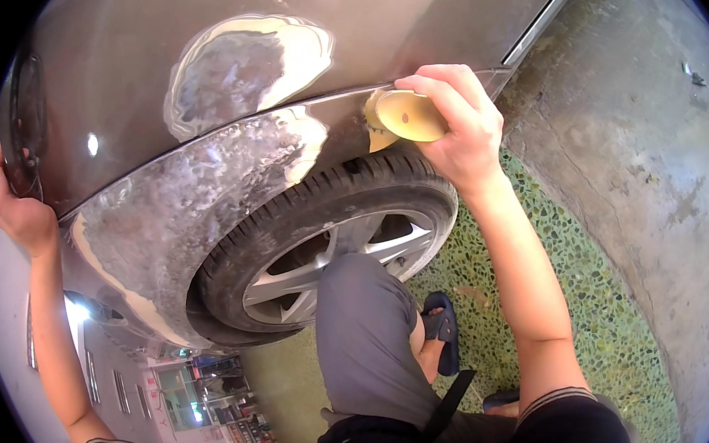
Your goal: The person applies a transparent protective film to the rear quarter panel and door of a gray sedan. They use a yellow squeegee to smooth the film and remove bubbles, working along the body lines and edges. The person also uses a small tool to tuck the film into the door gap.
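Observation:
A dark brown car panel (404, 15) has a sanded oval patch (223, 68) ringed with pale filler. Below it, the wheel arch (143, 215) is mottled grey with cream edges. My right hand (468, 127) is closed on a yellow sanding disc (417, 115), held against the arch just above the tyre (310, 192). A torn yellow scrap sticks out beside the disc. At the far left, my left hand (21, 213) grips the car body's edge beside a dark door handle (25, 124), its fingertips partly hidden.
My grey-clad knee (364, 330) is in front of the alloy wheel (331, 240), with a sandalled foot (440, 332) beside it. Green speckled flooring (581, 303) meets grey concrete (662, 169) at the right. Crowded shelves (217, 385) stand in the distance at lower left.

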`<state>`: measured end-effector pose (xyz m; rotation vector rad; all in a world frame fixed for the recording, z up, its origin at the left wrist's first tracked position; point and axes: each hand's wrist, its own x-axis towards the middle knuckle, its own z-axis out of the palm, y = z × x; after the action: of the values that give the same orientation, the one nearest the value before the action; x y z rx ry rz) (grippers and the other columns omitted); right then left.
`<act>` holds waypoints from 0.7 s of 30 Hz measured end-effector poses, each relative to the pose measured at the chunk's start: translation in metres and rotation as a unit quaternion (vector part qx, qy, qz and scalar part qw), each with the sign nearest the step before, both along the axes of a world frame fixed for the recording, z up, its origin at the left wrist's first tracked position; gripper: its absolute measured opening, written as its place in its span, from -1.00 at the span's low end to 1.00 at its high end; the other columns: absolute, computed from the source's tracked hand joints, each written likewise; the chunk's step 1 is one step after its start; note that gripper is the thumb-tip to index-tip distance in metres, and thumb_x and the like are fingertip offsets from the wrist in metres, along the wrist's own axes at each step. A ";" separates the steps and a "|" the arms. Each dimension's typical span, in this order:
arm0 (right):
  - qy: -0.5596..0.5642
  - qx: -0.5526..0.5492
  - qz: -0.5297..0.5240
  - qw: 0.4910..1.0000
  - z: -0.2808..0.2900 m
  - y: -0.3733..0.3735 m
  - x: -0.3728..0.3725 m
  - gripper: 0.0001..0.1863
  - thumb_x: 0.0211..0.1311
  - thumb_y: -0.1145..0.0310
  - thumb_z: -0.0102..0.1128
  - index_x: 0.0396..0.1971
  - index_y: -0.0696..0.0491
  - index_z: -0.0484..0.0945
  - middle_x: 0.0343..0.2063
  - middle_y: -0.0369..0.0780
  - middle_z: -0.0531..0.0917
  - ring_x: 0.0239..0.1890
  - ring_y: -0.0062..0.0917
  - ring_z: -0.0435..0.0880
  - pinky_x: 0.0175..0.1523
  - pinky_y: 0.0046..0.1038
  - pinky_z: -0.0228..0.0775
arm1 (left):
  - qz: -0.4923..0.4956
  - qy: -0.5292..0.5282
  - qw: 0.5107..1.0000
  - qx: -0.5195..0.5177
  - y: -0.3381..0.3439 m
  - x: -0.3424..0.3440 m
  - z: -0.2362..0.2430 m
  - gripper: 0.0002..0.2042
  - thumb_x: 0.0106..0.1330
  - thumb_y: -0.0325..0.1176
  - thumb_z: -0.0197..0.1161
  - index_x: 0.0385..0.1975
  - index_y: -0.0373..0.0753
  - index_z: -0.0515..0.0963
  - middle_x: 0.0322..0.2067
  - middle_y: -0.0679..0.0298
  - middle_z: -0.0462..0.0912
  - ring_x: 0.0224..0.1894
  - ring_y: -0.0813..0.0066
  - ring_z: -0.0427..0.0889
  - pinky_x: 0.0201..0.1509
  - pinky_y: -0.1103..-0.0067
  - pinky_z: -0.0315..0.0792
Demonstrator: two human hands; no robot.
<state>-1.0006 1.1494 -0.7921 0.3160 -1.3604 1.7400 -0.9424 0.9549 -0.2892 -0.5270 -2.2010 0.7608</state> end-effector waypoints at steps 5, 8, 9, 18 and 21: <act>0.060 0.065 -0.029 0.996 -0.001 0.009 -0.015 -0.62 -0.20 0.58 0.48 -0.25 0.09 0.68 -0.28 -0.22 0.68 -0.27 -0.32 0.71 -0.22 -0.35 0.63 | 0.007 -0.011 0.999 0.029 -0.002 -0.003 0.002 -0.56 0.49 -0.68 -0.12 0.31 -0.46 0.50 0.19 0.16 0.68 0.16 0.40 0.66 0.34 0.52 0.50; 0.091 0.085 -0.058 0.990 0.003 0.005 -0.018 -0.64 -0.24 0.59 0.44 -0.29 0.10 0.65 -0.31 -0.21 0.68 -0.27 -0.33 0.71 -0.26 -0.38 0.63 | 0.020 -0.019 0.999 0.017 -0.002 0.002 0.010 -0.52 0.45 -0.73 -0.14 0.34 -0.44 0.44 0.25 0.16 0.64 0.23 0.39 0.63 0.42 0.50 0.45; 0.085 0.080 -0.061 0.991 0.003 0.003 -0.017 -0.63 -0.24 0.58 0.45 -0.29 0.10 0.65 -0.30 -0.21 0.67 -0.27 -0.33 0.71 -0.26 -0.37 0.63 | 0.015 -0.022 0.999 0.021 -0.003 0.001 0.010 -0.52 0.45 -0.73 -0.15 0.35 -0.44 0.43 0.26 0.16 0.63 0.24 0.39 0.62 0.42 0.50 0.44; 0.011 0.023 -0.028 0.999 0.009 -0.007 -0.005 -0.60 -0.21 0.55 0.52 -0.24 0.09 0.65 -0.28 -0.18 0.68 -0.26 -0.27 0.73 -0.20 -0.32 0.65 | -0.005 -0.036 0.998 0.046 0.000 0.000 0.004 -0.51 0.45 -0.72 -0.18 0.35 -0.42 0.43 0.30 0.15 0.60 0.26 0.38 0.60 0.45 0.50 0.42; 0.030 0.005 -0.001 1.000 0.000 -0.005 -0.006 -0.60 -0.17 0.59 0.48 -0.21 0.08 0.67 -0.27 -0.18 0.68 -0.25 -0.26 0.73 -0.19 -0.31 0.65 | 0.003 -0.023 0.999 0.028 0.001 -0.002 0.002 -0.52 0.46 -0.69 -0.19 0.33 -0.42 0.45 0.28 0.15 0.61 0.24 0.37 0.61 0.43 0.50 0.43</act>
<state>-1.0067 1.1445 -0.7924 0.3692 -1.3273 1.7084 -0.9445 0.9563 -0.2877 -0.5149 -2.2596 0.6946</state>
